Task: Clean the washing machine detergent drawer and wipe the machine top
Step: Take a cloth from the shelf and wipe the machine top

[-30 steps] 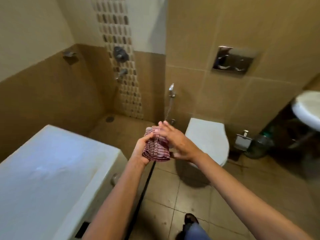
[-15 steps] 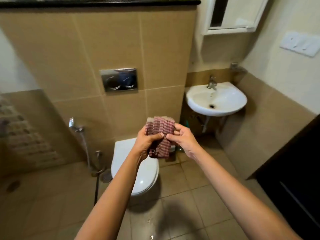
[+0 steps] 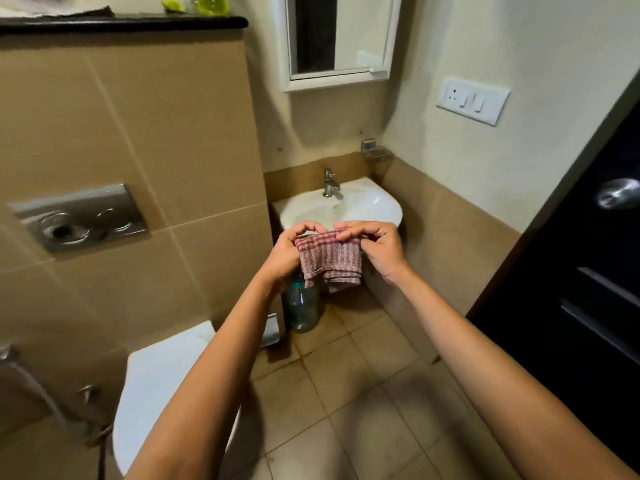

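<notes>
Here, one checked woven cloth [image 3: 330, 259], maroon and white, hung limp just in front of the round white ceramic sink [image 3: 377, 206]. Two bare hands held it: the left hand [image 3: 287, 252] and right hand [image 3: 375, 249] each pinched its top edge with curled fingers.

Cloth [image 3: 330, 259] now spread flatter; view has swung toward sink [image 3: 374, 206]
</notes>
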Motion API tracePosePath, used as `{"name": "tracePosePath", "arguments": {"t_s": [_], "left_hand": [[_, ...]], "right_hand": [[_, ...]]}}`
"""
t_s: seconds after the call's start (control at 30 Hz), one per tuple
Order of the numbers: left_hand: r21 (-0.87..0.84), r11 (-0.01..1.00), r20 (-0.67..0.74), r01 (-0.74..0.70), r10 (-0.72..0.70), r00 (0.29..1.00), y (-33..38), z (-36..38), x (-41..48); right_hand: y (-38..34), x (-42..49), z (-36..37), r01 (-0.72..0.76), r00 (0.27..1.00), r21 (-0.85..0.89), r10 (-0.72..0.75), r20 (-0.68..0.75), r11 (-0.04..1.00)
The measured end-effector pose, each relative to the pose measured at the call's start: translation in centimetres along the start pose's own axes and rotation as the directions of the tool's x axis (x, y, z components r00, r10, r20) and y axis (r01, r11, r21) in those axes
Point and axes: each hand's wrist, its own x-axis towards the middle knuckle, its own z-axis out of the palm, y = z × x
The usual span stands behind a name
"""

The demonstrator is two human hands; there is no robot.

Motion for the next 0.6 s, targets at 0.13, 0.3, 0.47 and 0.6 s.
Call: {"name": "tracePosePath", "arguments": {"t_s": [0.13,0.3,0.47,0.6], "left_hand": [[-0.147,0.964,0.144,0.222,-0.201,0.969,-1.1,1.0,5.1],[-0.358,0.828,0.286,0.431,-0.343,0.895,-3.5,1.8,12.2],[-0.039,0.925,0.214,0.377,-0.361,0.908,-5.8,3.1,21.9],[-0.086,0.907,0.231,0.413,-0.385,0.894,-7.3,2.4,30.6]], "right_hand": [[2.4,2.7,-4.2,0.012,0.997,-0.05,-0.016,-0.075,0.999],[6.0,7.6,-9.0,-0.02,0.991,-0.089,0.007,-0.135,0.996],[9.4,13.9,-12.2,-0.195,0.954,0.207,0.234,-0.185,0.959],[12.1,18.9,-15.7,-0.467,0.865,0.524,0.492,0.101,0.712]]}}
